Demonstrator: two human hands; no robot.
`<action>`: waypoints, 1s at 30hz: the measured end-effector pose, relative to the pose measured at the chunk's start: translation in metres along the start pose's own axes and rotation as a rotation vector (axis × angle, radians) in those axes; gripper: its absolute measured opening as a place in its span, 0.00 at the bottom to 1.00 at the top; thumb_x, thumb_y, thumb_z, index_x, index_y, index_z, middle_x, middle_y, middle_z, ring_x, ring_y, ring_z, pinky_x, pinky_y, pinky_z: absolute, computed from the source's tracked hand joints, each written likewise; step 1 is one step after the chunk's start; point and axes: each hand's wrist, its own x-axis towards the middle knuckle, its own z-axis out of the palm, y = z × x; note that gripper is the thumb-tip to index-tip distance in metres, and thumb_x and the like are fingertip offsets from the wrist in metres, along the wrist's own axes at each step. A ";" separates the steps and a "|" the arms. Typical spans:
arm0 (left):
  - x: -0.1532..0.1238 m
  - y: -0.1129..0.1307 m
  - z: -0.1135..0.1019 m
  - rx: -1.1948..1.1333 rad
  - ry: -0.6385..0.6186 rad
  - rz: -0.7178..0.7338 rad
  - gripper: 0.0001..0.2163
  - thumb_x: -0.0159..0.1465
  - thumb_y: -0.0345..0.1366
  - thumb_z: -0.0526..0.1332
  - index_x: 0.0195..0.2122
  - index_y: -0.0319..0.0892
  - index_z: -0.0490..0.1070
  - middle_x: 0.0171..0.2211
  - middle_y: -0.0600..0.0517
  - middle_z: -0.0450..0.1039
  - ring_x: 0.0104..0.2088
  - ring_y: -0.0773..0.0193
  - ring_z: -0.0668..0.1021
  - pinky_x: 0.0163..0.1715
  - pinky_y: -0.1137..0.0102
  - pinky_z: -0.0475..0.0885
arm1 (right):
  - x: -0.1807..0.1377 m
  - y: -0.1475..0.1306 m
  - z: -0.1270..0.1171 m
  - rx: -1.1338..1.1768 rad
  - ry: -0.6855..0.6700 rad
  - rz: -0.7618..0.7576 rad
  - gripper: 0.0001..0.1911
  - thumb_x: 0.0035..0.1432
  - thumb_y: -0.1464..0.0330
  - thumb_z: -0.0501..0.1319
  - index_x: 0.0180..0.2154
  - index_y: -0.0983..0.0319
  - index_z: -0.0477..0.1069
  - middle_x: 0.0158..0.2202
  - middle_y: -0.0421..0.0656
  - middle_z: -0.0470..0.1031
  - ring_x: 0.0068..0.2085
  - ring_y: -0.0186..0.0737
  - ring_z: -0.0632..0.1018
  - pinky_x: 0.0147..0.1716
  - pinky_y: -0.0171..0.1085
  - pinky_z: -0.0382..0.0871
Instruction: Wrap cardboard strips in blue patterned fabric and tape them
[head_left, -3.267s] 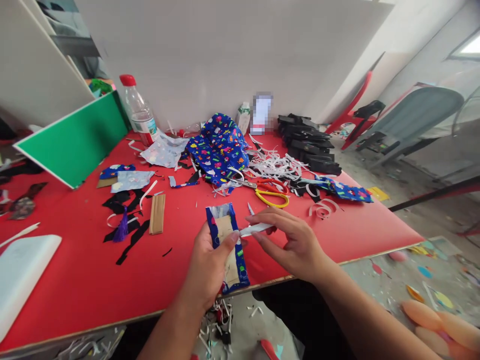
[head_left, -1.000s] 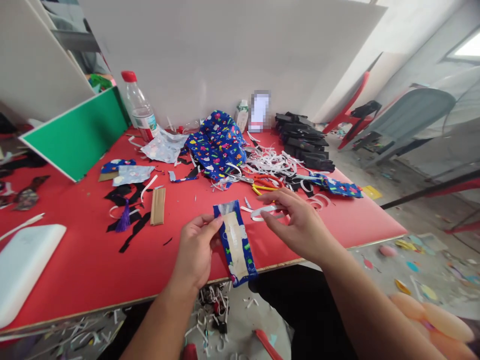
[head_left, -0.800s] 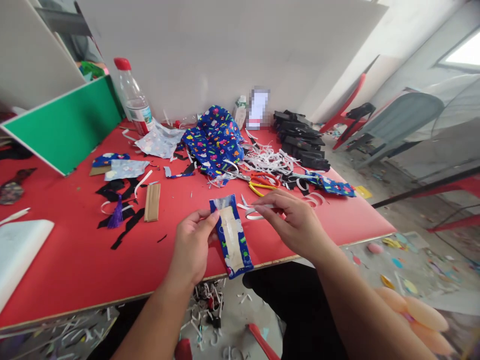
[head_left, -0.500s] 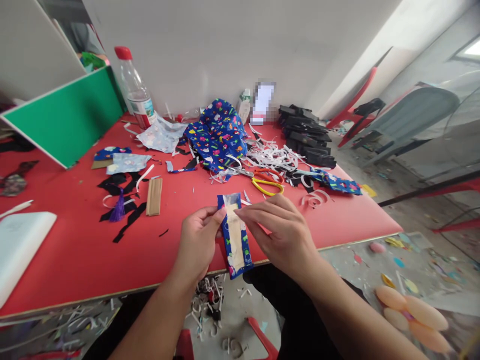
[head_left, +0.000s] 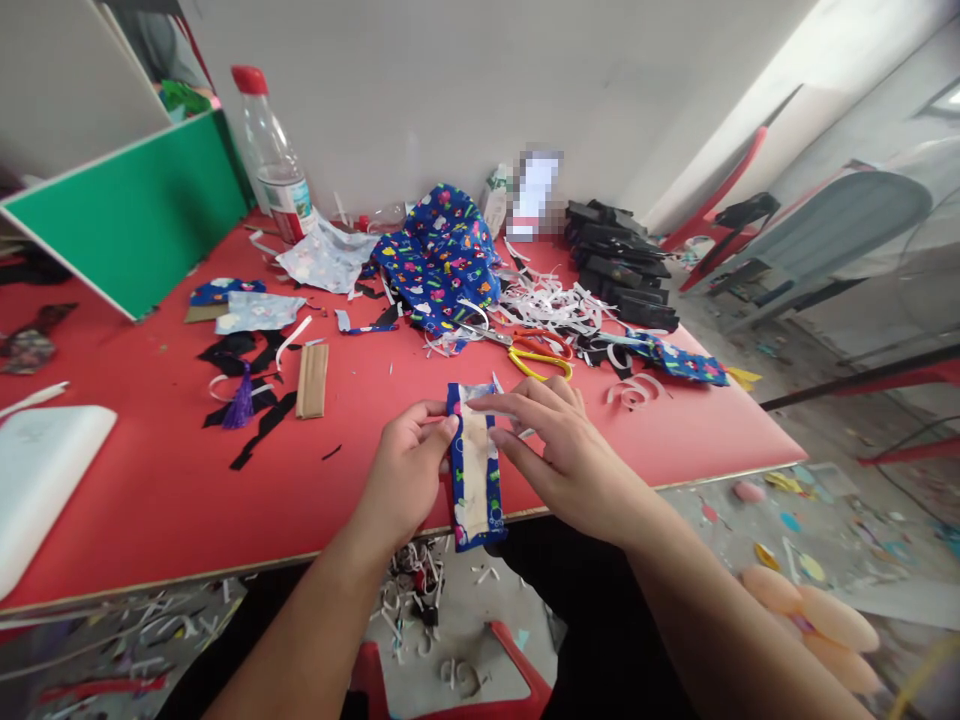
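A blue patterned fabric piece (head_left: 475, 475), its edges folded around a beige, cardboard-like strip, hangs a little over the table's front edge. My left hand (head_left: 409, 472) pinches its left side, with the thumb on top and the fingers partly hidden beneath. My right hand (head_left: 576, 455) is over its upper right part. The right fingers are stretched out and apart, with the index fingertip at the top of the strip and the thumb by its right edge. Scissors (head_left: 541, 366) with red and yellow handles lie just beyond my right hand.
On the red table (head_left: 375, 440) lie blue printed cloth (head_left: 442, 260), white strip scraps (head_left: 559, 308), a black stack (head_left: 619, 265), a folded brown cardboard piece (head_left: 312, 381) and a white box-like device (head_left: 52, 480). A bottle (head_left: 279, 165) stands beside a green panel (head_left: 142, 220).
My right hand's fingers have spread, with the index fingertip now at the strip's top and the thumb lower down. The fabric piece has turned slightly straighter, still in my left hand.
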 end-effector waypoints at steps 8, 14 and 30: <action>0.000 -0.003 0.000 -0.024 0.070 0.051 0.15 0.57 0.43 0.74 0.40 0.39 0.78 0.31 0.49 0.83 0.30 0.61 0.82 0.31 0.70 0.76 | 0.005 0.013 -0.009 0.229 0.150 0.142 0.11 0.70 0.63 0.64 0.47 0.53 0.84 0.38 0.43 0.83 0.40 0.46 0.79 0.44 0.48 0.72; 0.001 -0.001 -0.003 -0.140 0.161 0.093 0.14 0.56 0.43 0.77 0.36 0.41 0.78 0.29 0.54 0.80 0.29 0.66 0.80 0.30 0.75 0.75 | 0.017 0.038 0.001 0.434 0.414 0.273 0.08 0.66 0.62 0.65 0.43 0.55 0.82 0.42 0.44 0.85 0.41 0.45 0.83 0.41 0.46 0.78; -0.008 0.011 -0.002 -0.016 0.138 -0.047 0.22 0.51 0.47 0.79 0.41 0.45 0.74 0.25 0.58 0.77 0.21 0.66 0.77 0.21 0.74 0.74 | 0.038 0.088 -0.050 -0.297 -0.037 0.296 0.14 0.68 0.72 0.62 0.54 0.62 0.76 0.52 0.52 0.81 0.52 0.51 0.81 0.53 0.49 0.75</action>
